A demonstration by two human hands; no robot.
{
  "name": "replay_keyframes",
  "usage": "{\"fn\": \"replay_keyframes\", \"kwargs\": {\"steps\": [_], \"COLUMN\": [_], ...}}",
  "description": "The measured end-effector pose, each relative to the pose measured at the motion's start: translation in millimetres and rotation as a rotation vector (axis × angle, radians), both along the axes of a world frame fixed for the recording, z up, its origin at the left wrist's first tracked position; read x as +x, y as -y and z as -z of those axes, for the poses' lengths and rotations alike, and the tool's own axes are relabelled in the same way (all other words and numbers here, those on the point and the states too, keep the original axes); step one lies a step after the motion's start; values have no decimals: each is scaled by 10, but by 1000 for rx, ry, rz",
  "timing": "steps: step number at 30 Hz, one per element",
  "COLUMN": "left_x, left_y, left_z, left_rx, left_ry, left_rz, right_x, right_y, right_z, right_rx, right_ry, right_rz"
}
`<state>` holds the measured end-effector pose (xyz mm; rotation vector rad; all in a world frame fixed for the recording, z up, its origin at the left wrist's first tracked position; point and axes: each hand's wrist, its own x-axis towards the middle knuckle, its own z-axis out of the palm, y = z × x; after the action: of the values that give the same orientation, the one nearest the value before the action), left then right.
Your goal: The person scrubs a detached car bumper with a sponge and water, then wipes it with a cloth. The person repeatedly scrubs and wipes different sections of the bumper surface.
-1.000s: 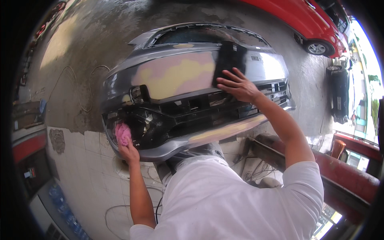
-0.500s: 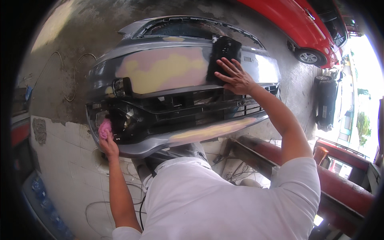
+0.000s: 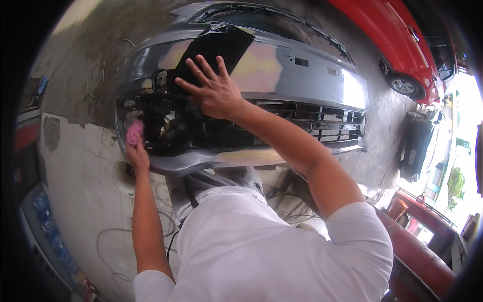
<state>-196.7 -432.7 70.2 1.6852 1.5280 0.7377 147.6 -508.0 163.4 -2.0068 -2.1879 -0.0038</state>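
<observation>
A grey car bumper (image 3: pixel 324 90) stretches across in front of me, with yellow and pink filler patches (image 3: pixel 261 73) on its sanded face. My right hand (image 3: pixel 216 93) lies flat with fingers spread on a black sheet that looks like sandpaper (image 3: pixel 229 48). The sheet rests against the left part of the patched face, its upper edge wet or shiny. At the bumper's lower left end, my left hand (image 3: pixel 138 153) is closed round a crumpled pink cloth (image 3: pixel 135 132), close beside the dark corner opening. Part of the filler is hidden under the sheet and hand.
A red car (image 3: pixel 397 45) stands at the far right, with a dark bumper-like part (image 3: pixel 415 146) below it. Red metal beams (image 3: pixel 415 251) lie to my right. A thin hose (image 3: pixel 100 241) curls over the tiled floor, and blue bottles (image 3: pixel 53 226) stand at left.
My right hand and the black sheet have slid left across the bumper, uncovering its right part. My left hand keeps the pink cloth at the left end. The whole view has shifted a little.
</observation>
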Motion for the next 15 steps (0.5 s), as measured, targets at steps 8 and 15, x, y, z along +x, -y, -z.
{"fn": "replay_keyframes", "kwargs": {"steps": [8, 15], "left_x": [25, -37], "left_y": [44, 47], "left_z": [55, 332], "left_rx": [67, 54], "left_ry": [-166, -216], "left_rz": [-7, -4], "right_x": [-128, -281], "right_y": [-67, -109], "right_z": [2, 102], "right_rx": [-2, -62], "right_ry": [-43, -91], "right_rz": [74, 151]}}
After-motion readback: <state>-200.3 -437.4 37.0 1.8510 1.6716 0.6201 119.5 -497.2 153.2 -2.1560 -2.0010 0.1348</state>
